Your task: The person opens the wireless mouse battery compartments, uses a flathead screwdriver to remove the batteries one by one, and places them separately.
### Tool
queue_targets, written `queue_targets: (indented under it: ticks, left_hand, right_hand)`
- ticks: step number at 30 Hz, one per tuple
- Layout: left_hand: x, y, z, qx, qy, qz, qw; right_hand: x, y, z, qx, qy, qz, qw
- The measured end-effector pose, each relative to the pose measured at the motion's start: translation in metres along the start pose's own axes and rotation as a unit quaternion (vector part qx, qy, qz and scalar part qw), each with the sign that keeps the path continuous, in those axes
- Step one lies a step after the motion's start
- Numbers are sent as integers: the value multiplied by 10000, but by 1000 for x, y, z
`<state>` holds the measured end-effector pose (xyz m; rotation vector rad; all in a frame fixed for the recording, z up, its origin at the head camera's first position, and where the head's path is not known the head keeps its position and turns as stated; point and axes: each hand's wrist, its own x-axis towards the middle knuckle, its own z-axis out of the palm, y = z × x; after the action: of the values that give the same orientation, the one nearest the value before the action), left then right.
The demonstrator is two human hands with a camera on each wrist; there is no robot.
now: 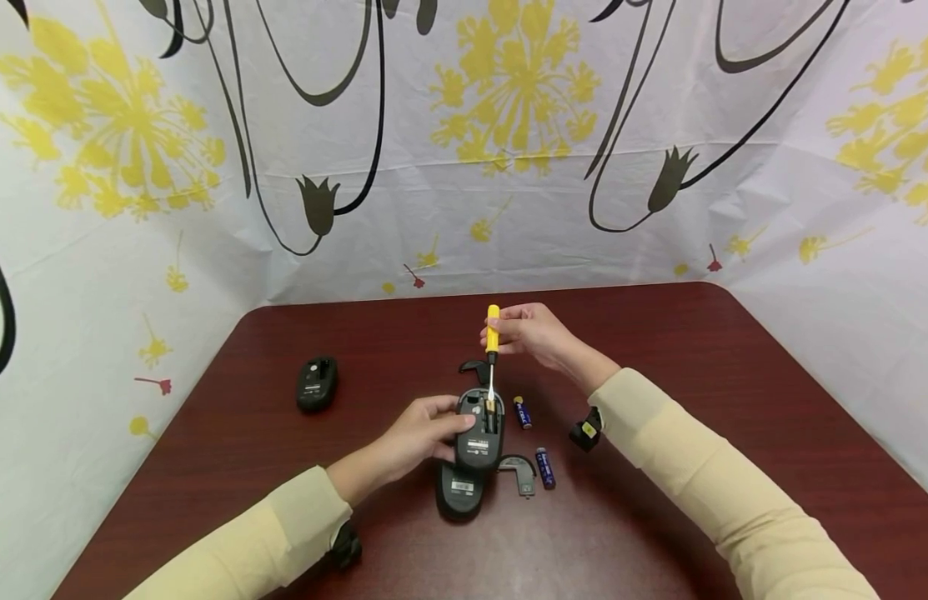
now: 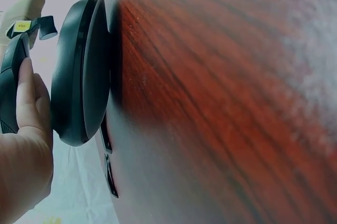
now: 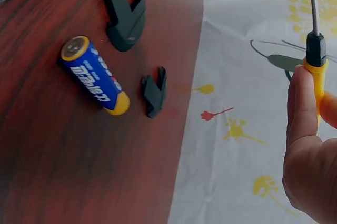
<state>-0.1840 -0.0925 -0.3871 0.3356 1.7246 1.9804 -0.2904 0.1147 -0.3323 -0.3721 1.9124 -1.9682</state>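
My left hand grips a black computer mouse, underside up with its battery bay uncovered. In the left wrist view this hand has its fingers along the side of the held mouse. My right hand pinches a yellow-handled screwdriver upright, its tip at the bay, where something gold-coloured shows. A second mouse lies upside down on the table below the held one. The right wrist view shows the screwdriver handle between thumb and fingers of the right hand.
Two blue batteries, one nearer and one farther, lie right of the mice. A grey battery cover lies beside them, a dark one farther back. Another upturned mouse is at the left of the brown table.
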Motion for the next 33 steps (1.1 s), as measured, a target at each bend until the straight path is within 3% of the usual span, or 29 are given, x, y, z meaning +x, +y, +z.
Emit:
queue_targets:
  ticks: [24, 29, 33]
  left_hand:
    - [-1, -1, -1, 63, 12, -39, 10000]
    - [0, -2, -2, 24, -24, -53, 10000]
    - [2, -1, -2, -39, -65, -30, 10000]
  right_hand:
    - [5, 18, 1, 382, 107, 733, 9965]
    - [4, 18, 0, 414, 211, 750, 9961]
    - [0, 13, -2, 550, 373, 520, 9964]
